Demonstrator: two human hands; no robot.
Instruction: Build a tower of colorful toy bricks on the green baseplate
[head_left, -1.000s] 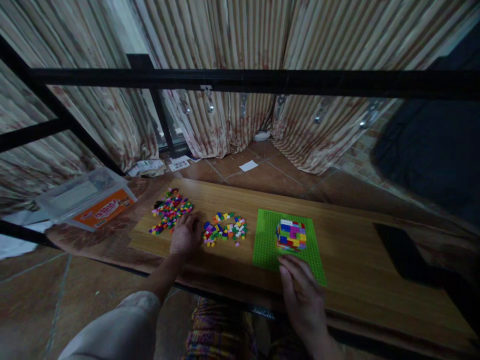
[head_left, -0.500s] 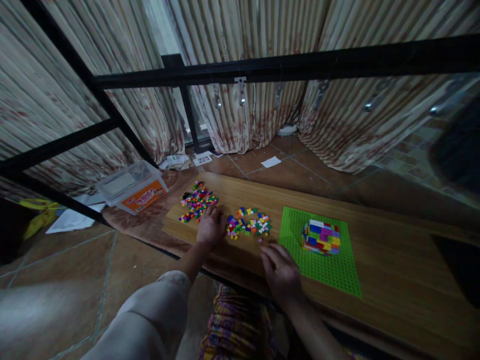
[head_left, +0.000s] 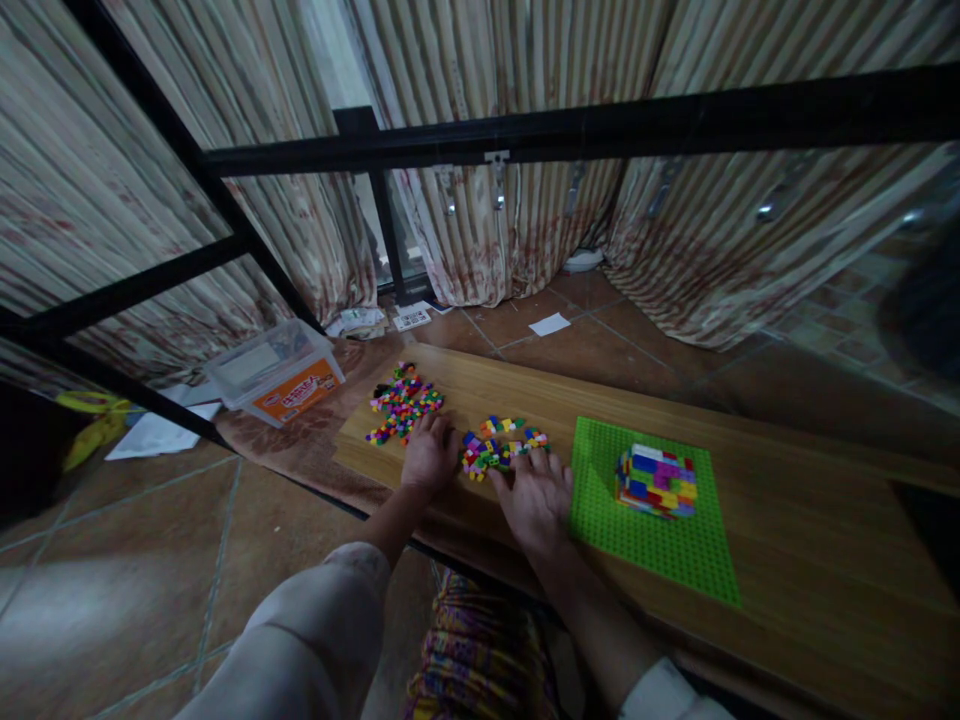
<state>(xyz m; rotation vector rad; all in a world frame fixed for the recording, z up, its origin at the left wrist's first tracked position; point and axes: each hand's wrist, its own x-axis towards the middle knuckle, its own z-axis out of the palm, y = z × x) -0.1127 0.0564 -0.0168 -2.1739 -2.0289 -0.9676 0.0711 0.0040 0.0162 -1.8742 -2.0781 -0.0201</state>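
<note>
We see the right hand [head_left: 536, 495] at the near right edge of the small, multicoloured plastic bricks [head_left: 475, 456], the left hand [head_left: 430, 452] at their left; whether either grips, we cannot tell. The green studded baseplate [head_left: 667, 555] lies rightward on the brown wooden tabletop [head_left: 795, 530], before striped fabric curtains [head_left: 697, 270].

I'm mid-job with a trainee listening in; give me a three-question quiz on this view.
1. Which of the person's hands partly covers the loose toy brick cluster nearest the green baseplate?
2. True or false: the multicolored brick build stands on the baseplate.
3. The clear plastic box has a label that is: a) green, b) orange, c) blue.

Key: 1. Right hand; 2. True; 3. b.
</note>
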